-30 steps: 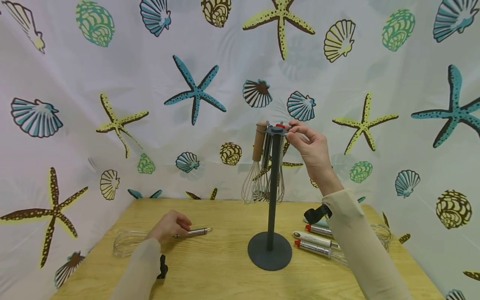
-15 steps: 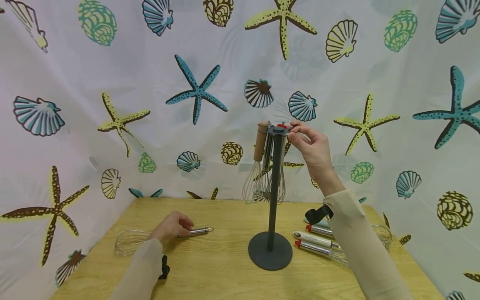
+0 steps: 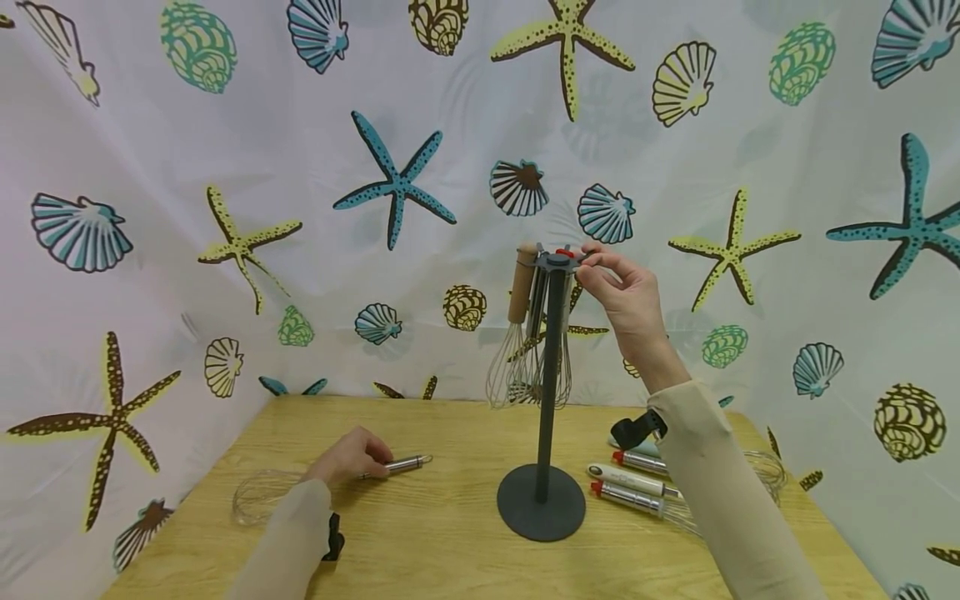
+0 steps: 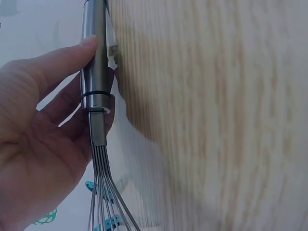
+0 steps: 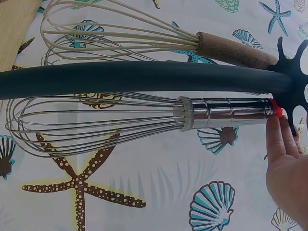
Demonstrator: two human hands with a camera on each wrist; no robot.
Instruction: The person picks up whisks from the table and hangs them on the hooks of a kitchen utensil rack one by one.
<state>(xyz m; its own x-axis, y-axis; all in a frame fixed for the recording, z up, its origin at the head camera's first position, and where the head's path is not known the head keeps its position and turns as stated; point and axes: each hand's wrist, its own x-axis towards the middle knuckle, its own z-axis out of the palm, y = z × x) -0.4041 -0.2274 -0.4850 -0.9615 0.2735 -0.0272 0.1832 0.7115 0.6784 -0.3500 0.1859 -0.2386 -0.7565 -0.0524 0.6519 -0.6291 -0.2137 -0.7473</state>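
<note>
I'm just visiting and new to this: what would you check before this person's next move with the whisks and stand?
1. Left hand holding the steel whisk: ok, thumb and fingers on its handle.
2. That whisk fully clear of the table: cannot tell.
3. Stand upright on the table: ok.
4. Hanging red-tipped whisk securely hooked: cannot tell, its attachment is hidden.
5. Right hand clear of the stand: not ok, fingertips at its top.

Dark grey stand [image 3: 549, 375], silver whisk [image 4: 98, 127]
</note>
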